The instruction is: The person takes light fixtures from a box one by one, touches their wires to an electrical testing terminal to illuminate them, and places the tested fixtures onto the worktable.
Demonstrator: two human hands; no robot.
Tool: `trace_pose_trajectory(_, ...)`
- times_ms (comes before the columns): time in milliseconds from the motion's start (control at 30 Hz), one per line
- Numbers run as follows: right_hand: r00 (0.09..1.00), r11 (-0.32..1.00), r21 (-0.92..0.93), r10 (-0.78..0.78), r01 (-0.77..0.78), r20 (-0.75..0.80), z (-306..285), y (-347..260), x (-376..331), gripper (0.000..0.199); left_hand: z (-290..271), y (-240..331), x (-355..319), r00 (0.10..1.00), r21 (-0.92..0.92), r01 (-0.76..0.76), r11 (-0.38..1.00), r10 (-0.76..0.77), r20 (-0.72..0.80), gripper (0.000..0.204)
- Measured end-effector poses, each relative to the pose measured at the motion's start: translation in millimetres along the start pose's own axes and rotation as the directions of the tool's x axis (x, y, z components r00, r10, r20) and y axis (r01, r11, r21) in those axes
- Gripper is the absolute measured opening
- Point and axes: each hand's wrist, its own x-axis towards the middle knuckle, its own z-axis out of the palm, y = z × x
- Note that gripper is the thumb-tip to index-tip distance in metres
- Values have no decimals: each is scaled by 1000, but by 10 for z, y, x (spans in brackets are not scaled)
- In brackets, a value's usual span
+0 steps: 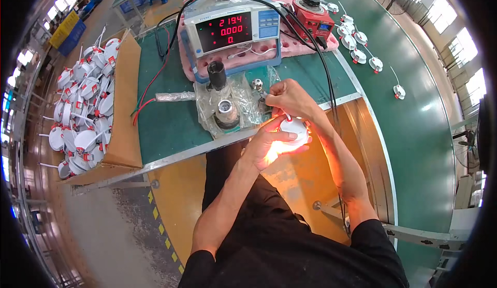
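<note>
My left hand (264, 145) holds a round white LED downlight (294, 128) over the table's front edge, fingers wrapped round it from below. The lamp's underside glows brightly and lights my fingers orange. A short white cable (288, 116) leaves its back and runs up under my right hand (292, 99). My right hand is closed in a pinch beside a small metal fitting (262, 101); what lies between its fingertips is hidden. Left of that hand stand a metal-topped round post (226, 109) and a black cylinder (216, 74) on plastic wrap.
A cardboard box (124, 106) heaped with white downlights (85, 106) stands at the left. Behind my hands is a meter with red digits (225, 30), on pink foam beside a red device (313, 21). Black cables (329, 62) hang past my right forearm. More lamps (375, 64) lie on the green conveyor (414, 132).
</note>
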Motion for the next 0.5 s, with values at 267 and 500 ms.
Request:
trace_pose_trajectory(267,1000,1000,18,2,-2,-7,12,-4,-4,27,-51,-35,30,1000,59,-27,998,26,13,48)
trace_pose_trajectory(500,1000,1000,11,-8,8,-18,9,-22,-24,26,-54,-48,31,1000,56,-25,998,25,11,46)
